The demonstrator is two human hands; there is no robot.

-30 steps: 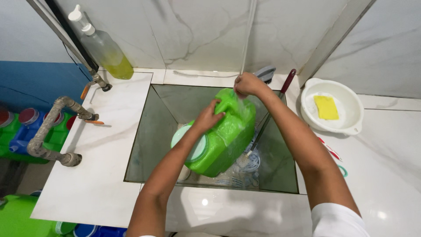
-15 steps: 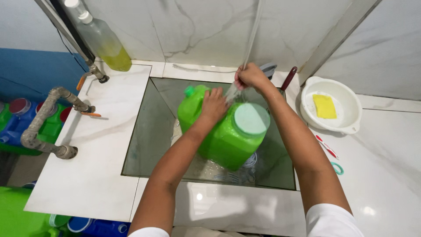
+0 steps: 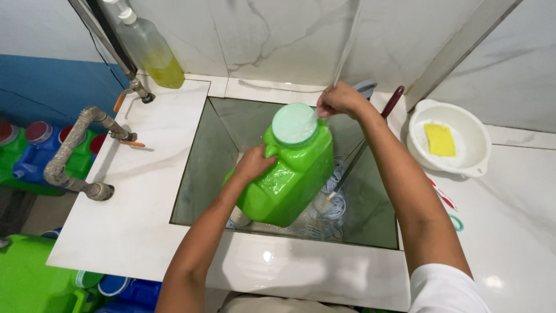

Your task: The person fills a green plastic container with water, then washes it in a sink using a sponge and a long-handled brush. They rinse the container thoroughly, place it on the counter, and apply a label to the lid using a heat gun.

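A bright green plastic jug (image 3: 286, 179) with a pale green round lid (image 3: 294, 123) stands upright in the sunken basin (image 3: 202, 174). My left hand (image 3: 253, 163) grips the jug's handle on its left side. My right hand (image 3: 339, 99) is closed around a thin clear hose (image 3: 346, 52) that comes down from above, its end at the edge of the lid. Water runs over the jug and pools at the basin's bottom.
A white bowl (image 3: 463, 165) holding a yellow sponge (image 3: 439, 139) sits on the counter at right. A long-handled brush (image 3: 370, 136) leans in the basin. A bottle of yellow liquid (image 3: 152, 49) stands at back left, beside grey pipes (image 3: 69, 159). Coloured jugs (image 3: 23, 150) sit below left.
The jug has been turned from lying tilted to standing upright, lid on top. My left hand shifted from its base to its handle. My right hand stays at the hose.
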